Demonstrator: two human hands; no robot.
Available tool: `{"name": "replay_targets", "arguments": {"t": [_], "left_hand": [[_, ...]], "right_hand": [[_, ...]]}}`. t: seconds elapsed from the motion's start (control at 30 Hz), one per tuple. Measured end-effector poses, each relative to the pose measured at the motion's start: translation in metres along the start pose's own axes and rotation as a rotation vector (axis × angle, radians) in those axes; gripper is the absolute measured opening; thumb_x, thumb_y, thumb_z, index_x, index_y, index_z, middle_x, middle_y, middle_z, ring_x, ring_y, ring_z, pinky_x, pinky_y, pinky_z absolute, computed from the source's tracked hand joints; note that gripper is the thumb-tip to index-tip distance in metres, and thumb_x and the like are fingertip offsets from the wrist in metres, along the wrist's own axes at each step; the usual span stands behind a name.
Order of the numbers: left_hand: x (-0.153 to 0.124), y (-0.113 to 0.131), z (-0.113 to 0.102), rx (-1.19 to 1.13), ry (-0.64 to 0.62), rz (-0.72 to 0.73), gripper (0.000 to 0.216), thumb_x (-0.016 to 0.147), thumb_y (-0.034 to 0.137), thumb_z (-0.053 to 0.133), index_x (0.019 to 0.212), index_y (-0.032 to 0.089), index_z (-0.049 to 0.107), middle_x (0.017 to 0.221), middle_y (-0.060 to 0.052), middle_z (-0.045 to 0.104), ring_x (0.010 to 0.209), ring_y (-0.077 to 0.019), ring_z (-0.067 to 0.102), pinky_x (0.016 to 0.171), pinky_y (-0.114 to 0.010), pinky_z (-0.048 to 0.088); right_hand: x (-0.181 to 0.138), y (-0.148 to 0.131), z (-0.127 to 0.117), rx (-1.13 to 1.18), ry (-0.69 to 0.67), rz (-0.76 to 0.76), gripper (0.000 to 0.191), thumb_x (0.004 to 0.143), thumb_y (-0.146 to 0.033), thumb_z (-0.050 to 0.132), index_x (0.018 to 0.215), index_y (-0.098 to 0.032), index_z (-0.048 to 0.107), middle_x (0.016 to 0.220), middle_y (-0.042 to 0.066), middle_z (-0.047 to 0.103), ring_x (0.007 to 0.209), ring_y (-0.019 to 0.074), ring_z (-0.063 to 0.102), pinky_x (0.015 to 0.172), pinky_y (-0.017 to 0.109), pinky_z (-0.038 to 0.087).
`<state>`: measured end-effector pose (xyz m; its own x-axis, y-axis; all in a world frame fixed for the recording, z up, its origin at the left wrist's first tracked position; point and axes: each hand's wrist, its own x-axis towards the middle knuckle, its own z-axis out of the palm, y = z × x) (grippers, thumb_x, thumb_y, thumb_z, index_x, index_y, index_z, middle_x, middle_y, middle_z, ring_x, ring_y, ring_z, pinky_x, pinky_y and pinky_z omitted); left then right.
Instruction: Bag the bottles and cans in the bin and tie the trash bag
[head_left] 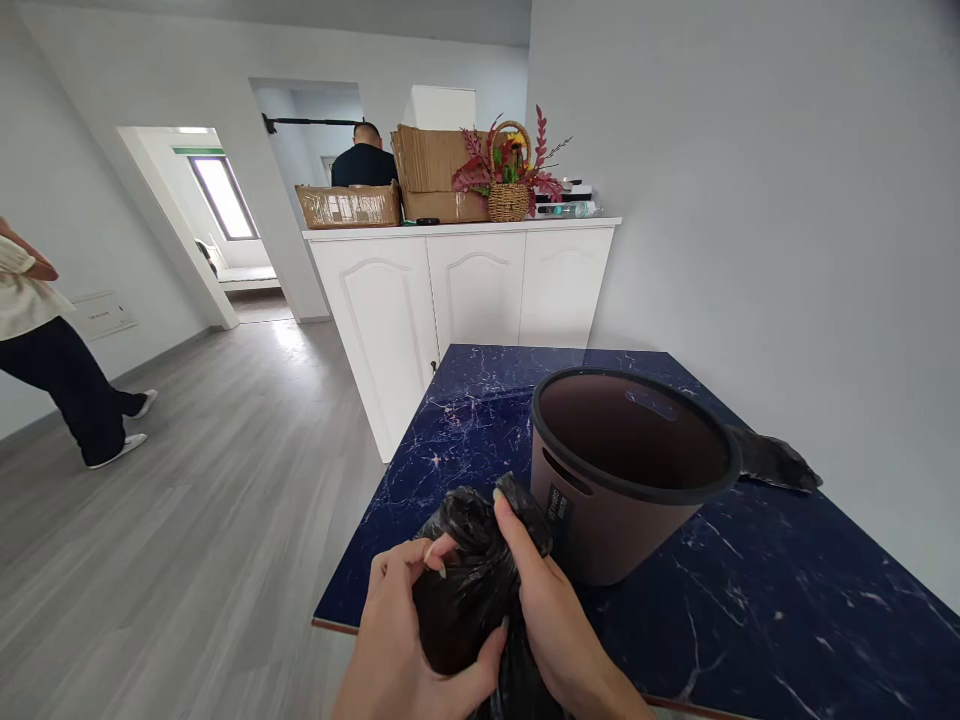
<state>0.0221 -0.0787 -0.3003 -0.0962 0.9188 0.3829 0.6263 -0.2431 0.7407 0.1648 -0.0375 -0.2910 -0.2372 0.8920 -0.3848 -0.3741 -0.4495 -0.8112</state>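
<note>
A crumpled black plastic bag [469, 590] is gathered between both hands at the near edge of the table, its top twisted into a bunch. My left hand [416, 620] curls round the bag's left side, fingers and thumb bent against the plastic. My right hand [544, 590] grips the bunched neck from the right, with the thumb pointing up. Just beyond my right hand stands a brown trash can [615, 530] with a black rim and a slot handle, upright. The lower part of the bag runs out of view.
The dark blue marbled table [480, 410] meets a wall on the right. Another black bag [776, 460] lies behind the trash can. A white cabinet [480, 290] beyond holds cardboard boxes [439, 170] and a flower basket [508, 200]. One person [64, 380] is at left, another [365, 160] behind the boxes.
</note>
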Motion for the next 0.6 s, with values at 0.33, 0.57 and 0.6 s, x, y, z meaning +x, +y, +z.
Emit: {"name": "replay_targets", "arguments": {"t": [0.33, 0.57, 0.6], "left_hand": [[0.020, 0.005, -0.009, 0.106, -0.127, 0.224, 0.011, 0.089, 0.018, 0.058, 0.082, 0.026, 0.055, 0.077, 0.000, 0.062, 0.075, -0.0223, 0.057, 0.070, -0.034, 0.048], [0.028, 0.010, -0.012, 0.105, -0.225, 0.246, 0.016, 0.094, 0.018, 0.053, 0.080, 0.025, 0.060, 0.083, -0.002, 0.065, 0.078, -0.0227, 0.057, 0.074, -0.036, 0.048], [0.028, 0.011, -0.011, 0.094, -0.214, 0.229, 0.011, 0.092, 0.019, 0.056, 0.084, 0.025, 0.062, 0.087, -0.002, 0.066, 0.081, -0.0237, 0.058, 0.074, -0.036, 0.049]], "right_hand": [[-0.003, -0.015, -0.015, -0.205, -0.025, -0.045, 0.071, 0.086, -0.080, 0.068, 0.136, -0.029, 0.075, 0.140, 0.008, 0.071, 0.133, 0.0341, 0.063, 0.099, 0.044, 0.058], [-0.007, -0.026, -0.022, -0.271, -0.087, -0.007, 0.072, 0.087, -0.080, 0.067, 0.140, -0.032, 0.072, 0.140, 0.007, 0.070, 0.126, 0.0305, 0.068, 0.101, 0.044, 0.059], [-0.007, -0.025, -0.023, -0.267, -0.098, -0.011, 0.073, 0.086, -0.080, 0.068, 0.141, -0.032, 0.071, 0.139, 0.008, 0.071, 0.126, 0.0312, 0.068, 0.101, 0.044, 0.059]]}}
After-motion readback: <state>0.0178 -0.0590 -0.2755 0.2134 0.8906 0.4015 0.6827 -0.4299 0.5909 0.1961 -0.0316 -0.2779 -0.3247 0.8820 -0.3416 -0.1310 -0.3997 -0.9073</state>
